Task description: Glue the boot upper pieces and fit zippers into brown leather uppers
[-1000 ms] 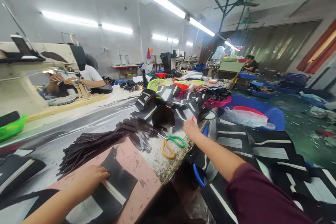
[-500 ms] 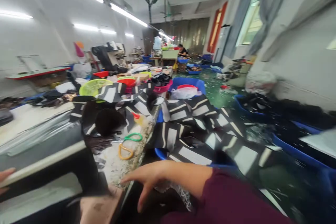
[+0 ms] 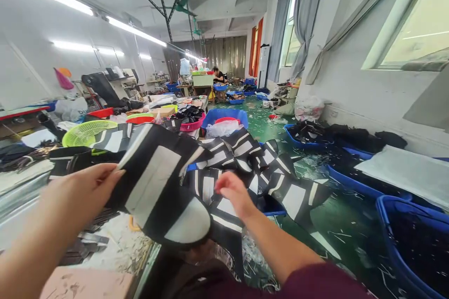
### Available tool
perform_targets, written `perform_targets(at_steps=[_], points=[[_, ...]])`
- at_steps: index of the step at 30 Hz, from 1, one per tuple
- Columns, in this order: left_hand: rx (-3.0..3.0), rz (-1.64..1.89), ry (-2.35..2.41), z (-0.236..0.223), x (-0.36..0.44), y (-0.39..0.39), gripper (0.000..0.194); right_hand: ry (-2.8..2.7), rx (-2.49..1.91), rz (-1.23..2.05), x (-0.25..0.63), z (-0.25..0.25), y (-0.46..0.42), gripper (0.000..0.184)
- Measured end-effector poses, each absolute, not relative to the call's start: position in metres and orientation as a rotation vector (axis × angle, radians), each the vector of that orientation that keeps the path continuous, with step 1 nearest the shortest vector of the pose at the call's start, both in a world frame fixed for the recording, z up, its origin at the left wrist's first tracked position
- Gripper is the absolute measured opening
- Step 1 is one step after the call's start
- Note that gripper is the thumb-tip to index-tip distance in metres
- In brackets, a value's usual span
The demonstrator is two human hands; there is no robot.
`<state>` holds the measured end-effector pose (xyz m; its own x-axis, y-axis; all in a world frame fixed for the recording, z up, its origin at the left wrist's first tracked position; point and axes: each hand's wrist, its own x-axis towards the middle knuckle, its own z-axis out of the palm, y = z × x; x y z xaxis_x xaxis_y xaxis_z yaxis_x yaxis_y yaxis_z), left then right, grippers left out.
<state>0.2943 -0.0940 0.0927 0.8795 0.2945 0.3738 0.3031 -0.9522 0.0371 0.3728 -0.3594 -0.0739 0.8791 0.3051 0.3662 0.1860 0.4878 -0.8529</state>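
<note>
My left hand (image 3: 82, 196) pinches the upper left edge of a black piece with white patches (image 3: 154, 182), shaped like a boot upper. The piece hangs tilted in front of me, between bench and bin. My right hand (image 3: 233, 194) is just right of it with curled fingers, in front of a heap of similar black-and-white pieces (image 3: 294, 201). Whether anything is between those fingers is hidden. The heap overflows a blue bin (image 3: 275, 213). Behind the held piece, only a bit of an orange scissors handle (image 3: 133, 223) shows on the bench.
The littered white bench (image 3: 122, 247) runs along my left, with a yellow-green basket (image 3: 79, 133) on it. Blue tubs (image 3: 389, 224) of dark pieces line the right side. Scraps cover the green floor (image 3: 336, 224). Further back, a person (image 3: 219, 76) sits.
My left hand has brought its piece up from the far left to the middle. My right hand has moved from the bench edge to the heap, its fingers now curled. The view has turned right.
</note>
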Motion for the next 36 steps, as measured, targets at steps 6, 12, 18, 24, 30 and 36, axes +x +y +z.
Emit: perform_targets(at_steps=[6,12,18,24,30,36], points=[[-3.144,-0.381,-0.404,0.101,0.302,-0.146,0.042,-0.35,-1.055,0.061,0.41,-0.102,-0.367,0.043],[-3.278,-0.437,-0.425,0.08,0.328,-0.135,0.038,-0.43,-1.081,0.151,0.447,-0.108,-0.317,0.049],[-3.349,-0.508,-0.44,0.066,0.329,-0.121,0.038,-0.489,-1.093,-0.013,0.464,-0.086,-0.338,0.056],[-3.445,-0.434,-0.24,0.053,0.337,-0.136,0.036,-0.776,-1.981,-0.021,0.463,-0.021,-0.376,0.021],[-3.467,-0.327,-0.286,0.009,0.331,-0.132,0.036,-0.935,-2.415,0.03,0.472,0.047,-0.41,0.02],[-3.447,-0.268,-0.285,-0.05,0.292,-0.098,0.029,-0.806,-2.595,-0.02,0.525,0.084,-0.439,0.018]])
